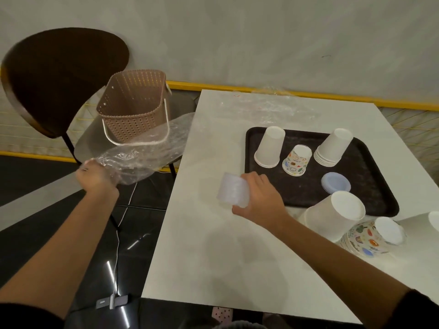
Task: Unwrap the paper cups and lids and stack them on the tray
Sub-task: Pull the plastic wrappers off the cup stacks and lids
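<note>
On the black tray [380, 193], upside down: a white stack [269, 148] far left, another stack [332, 148] far right, a patterned cup [297, 162] between; bluish lids [336, 183] nearer. Clear lids [232, 189] sit sideways left of it, more cups [332, 217] lie near right, wrap [142, 153] trails left.

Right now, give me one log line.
left hand: grips plastic wrap | right hand: holds lid stack | tray: upturned cups, blue lids

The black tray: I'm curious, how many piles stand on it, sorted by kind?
Piles of plain white paper cups: 2
Piles of colourfully printed paper cups: 1
Piles of pale blue plastic lids: 1
Total on the black rectangular tray: 4
</note>
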{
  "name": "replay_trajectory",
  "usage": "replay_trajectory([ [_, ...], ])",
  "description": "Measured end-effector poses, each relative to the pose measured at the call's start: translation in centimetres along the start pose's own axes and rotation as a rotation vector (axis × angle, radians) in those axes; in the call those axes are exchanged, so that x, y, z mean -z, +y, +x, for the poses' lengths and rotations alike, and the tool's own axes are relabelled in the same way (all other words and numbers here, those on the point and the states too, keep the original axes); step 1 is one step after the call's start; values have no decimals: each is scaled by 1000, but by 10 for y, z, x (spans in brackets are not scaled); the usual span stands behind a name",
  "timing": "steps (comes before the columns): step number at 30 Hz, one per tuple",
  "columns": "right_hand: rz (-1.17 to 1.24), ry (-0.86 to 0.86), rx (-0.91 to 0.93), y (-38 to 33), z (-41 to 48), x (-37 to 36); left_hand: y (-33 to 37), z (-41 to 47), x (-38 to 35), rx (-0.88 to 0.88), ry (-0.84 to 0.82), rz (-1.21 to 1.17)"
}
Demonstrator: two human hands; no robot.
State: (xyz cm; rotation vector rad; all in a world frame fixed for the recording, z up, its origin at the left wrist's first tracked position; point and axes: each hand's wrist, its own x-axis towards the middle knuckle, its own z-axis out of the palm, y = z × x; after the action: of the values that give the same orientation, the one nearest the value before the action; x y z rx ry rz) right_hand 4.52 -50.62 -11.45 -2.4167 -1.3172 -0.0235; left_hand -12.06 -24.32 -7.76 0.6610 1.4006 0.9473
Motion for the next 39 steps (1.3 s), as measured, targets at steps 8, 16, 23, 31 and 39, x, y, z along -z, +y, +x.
replay_trajectory([
  [8, -224, -140, -3, 3, -11, -35, -19, -21, -2, 34, -240, -40],
  [16, -369, -162, 73, 5, -25, -51, -27, -36, -12, 8, -254, -29],
  [23, -351, -58, 158, 11, -38, -58, -25, -36, -21, -25, -290, 16],
  [31, -50, 308, 68, -17, 14, 5, -10, -49, -41, -60, -369, -47],
  [39, -647, 558, 121, -20, 100, 76, 10, -63, -64, -40, -584, 11],
])
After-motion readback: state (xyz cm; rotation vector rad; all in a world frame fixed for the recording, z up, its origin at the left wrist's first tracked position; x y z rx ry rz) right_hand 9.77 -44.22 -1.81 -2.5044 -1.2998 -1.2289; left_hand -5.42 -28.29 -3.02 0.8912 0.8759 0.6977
